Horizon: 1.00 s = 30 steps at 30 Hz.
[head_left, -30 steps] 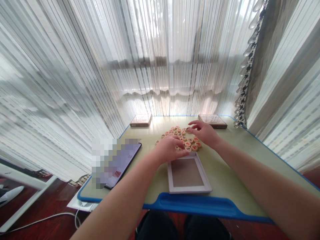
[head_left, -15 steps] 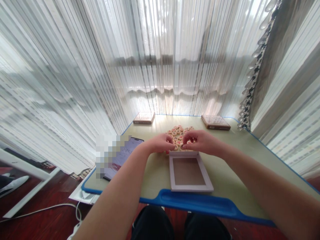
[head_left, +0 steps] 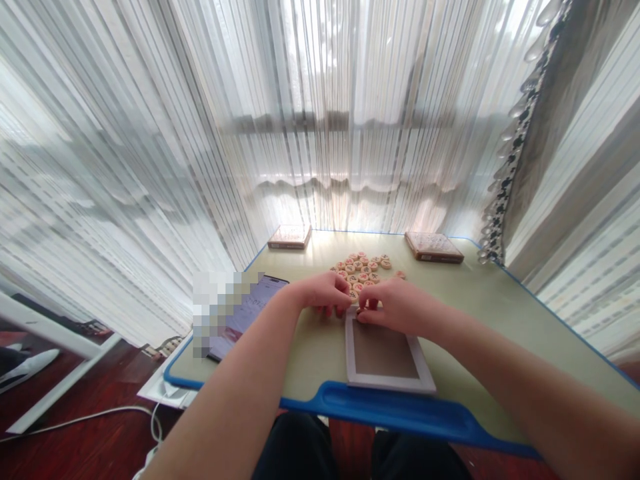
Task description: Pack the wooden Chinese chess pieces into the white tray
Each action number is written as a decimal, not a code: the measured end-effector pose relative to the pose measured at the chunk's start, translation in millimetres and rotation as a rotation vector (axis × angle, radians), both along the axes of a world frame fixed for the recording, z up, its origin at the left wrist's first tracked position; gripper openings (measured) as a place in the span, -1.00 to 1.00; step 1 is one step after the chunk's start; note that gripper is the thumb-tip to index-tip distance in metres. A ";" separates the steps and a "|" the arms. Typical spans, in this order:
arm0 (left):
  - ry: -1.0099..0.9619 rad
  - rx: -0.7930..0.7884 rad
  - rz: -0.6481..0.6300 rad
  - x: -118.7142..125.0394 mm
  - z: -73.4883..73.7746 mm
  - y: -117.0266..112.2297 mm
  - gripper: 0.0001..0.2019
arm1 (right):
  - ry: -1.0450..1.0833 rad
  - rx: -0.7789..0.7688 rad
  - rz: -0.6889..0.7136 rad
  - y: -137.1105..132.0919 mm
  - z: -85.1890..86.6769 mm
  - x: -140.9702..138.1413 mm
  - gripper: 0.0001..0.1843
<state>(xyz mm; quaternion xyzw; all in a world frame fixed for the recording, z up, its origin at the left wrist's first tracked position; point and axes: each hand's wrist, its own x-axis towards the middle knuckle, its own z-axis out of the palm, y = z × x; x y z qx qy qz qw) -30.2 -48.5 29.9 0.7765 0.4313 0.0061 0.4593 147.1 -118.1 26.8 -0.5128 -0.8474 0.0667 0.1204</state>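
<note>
Round wooden Chinese chess pieces (head_left: 367,270) with red and dark characters lie in a loose cluster mid-table. In front of them is a shallow white-rimmed box (head_left: 351,353) with a bare brown bottom. My right hand (head_left: 387,301) reaches over the box's far left corner, thumb and fingers pinching a Chinese chess piece just inside the rim. Beside the cluster's near left side, my left hand (head_left: 327,292) has its fingers curled, the tips by the nearest pieces. Whatever it may hold is hidden.
Two flat boxes stand at the back, one on the left (head_left: 290,237) and one on the right (head_left: 434,247). A phone or tablet (head_left: 250,310) lies at the left. The table has a blue edge with a moulded trough (head_left: 395,408) in front, and curtains hang behind.
My right hand has moved nearer, from the cluster to the box's far edge, with a piece in its fingers. The box has shifted slightly right in view; my left hand stays nearly in place.
</note>
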 end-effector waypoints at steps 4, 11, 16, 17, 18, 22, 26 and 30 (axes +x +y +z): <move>-0.003 -0.009 0.007 0.2 0.4 -0.9 -0.95 | -0.122 0.025 -0.012 -1.8 2.4 0.3 -0.75; -0.013 -0.014 -0.008 0.5 -0.3 -0.5 -0.95 | -0.160 0.016 0.094 -9.5 12.3 6.6 -0.74; -0.016 0.010 -0.039 -0.9 -0.8 -0.2 -0.94 | -0.167 -0.050 0.120 -11.1 12.1 4.9 -0.75; -0.014 0.016 -0.045 -1.4 -1.0 0.3 -0.93 | -0.166 -0.053 0.110 -10.9 11.6 4.7 -0.78; -0.011 0.021 -0.051 -1.8 -1.2 0.9 -0.94 | -0.169 -0.052 0.102 -10.7 11.4 4.7 -0.80; -0.043 0.065 -0.078 -3.4 -2.2 3.4 -0.91 | -0.184 -0.044 0.086 -11.1 12.4 5.6 -0.79; -0.072 0.132 -0.077 -4.2 -4.7 5.2 -0.88 | -0.166 -0.080 0.124 -13.1 13.4 4.2 -0.78; -0.049 0.172 -0.070 -4.3 -7.6 7.3 -0.96 | -0.185 -0.072 0.118 -13.8 13.0 2.6 -0.81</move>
